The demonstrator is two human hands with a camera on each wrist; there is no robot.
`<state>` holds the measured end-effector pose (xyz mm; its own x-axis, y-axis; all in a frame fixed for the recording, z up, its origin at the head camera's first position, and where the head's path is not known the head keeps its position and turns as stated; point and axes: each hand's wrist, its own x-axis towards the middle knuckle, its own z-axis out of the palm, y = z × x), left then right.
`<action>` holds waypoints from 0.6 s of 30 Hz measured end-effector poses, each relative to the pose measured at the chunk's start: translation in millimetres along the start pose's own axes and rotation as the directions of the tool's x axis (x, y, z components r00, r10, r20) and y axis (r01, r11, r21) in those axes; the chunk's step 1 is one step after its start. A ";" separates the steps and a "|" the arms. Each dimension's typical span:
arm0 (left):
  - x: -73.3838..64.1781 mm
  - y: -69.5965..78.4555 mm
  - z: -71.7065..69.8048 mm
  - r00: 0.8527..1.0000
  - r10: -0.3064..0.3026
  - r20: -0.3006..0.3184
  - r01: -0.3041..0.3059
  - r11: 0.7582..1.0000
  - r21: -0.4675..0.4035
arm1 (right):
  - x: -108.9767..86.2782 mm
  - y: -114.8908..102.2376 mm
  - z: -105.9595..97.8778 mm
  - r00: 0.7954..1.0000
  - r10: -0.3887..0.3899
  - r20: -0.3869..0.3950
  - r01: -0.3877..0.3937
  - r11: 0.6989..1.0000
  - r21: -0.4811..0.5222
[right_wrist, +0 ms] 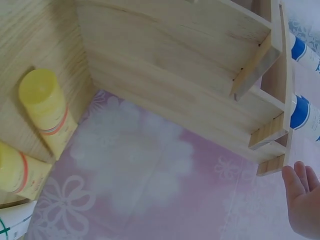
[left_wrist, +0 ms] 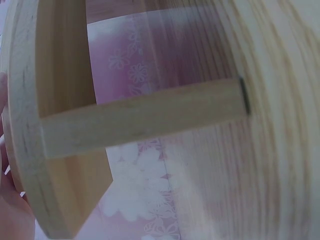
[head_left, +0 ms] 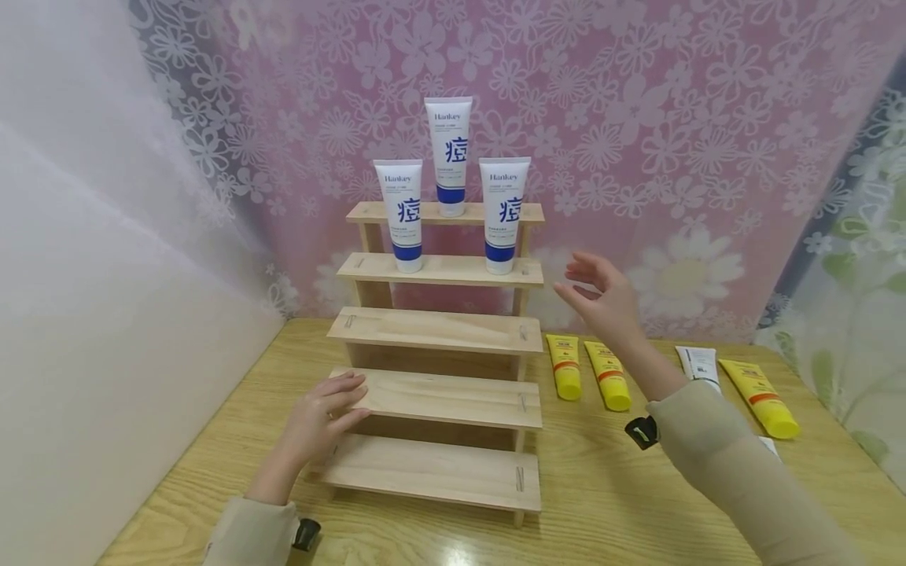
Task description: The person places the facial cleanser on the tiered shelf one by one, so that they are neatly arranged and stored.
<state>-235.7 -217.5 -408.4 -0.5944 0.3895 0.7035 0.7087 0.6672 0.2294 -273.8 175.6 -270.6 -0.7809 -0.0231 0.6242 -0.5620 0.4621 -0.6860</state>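
A stepped wooden display rack (head_left: 435, 401) stands on the table. On its top step stands a white-and-blue Hankey tube (head_left: 450, 157), cap down. One step lower, two matching tubes stand apart, the left tube (head_left: 402, 212) and the right tube (head_left: 503, 212). My left hand (head_left: 322, 417) rests on the left end of the second step from the bottom, its fingers over the board. Raised in the air to the right of the rack, my right hand (head_left: 605, 303) holds nothing; its fingers and thumb are spread apart, near the right tube.
Yellow tubes (head_left: 564, 368) lie on the wood-grain table (head_left: 594, 479) right of the rack, along with a white tube (head_left: 699, 365) partly behind my right sleeve. A pink floral backdrop (head_left: 637, 118) hangs close behind, and a pale wall (head_left: 127, 275) borders the left side.
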 end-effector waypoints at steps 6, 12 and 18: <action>0.3 -2.4 1.0 1.000 0.024 -0.007 -0.024 1.000 0.004 | -15.0 22.7 -11.8 1.000 -0.006 0.026 0.007 0.999 -0.047; 1.5 -2.1 1.3 1.000 0.025 -0.008 -0.025 1.000 0.000 | -32.4 33.6 -26.4 0.998 0.028 0.058 -0.023 0.995 -0.092; 0.1 -2.3 1.4 0.999 0.042 -0.020 -0.042 0.999 -0.014 | -50.2 54.0 -39.1 0.997 0.057 0.061 -0.053 0.997 -0.060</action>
<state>-238.0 -218.1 -409.8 -0.5565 0.4038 0.7261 0.7381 0.6415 0.2089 -254.3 236.4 -324.4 -0.8267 -0.0504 0.5603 -0.5022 0.5150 -0.6947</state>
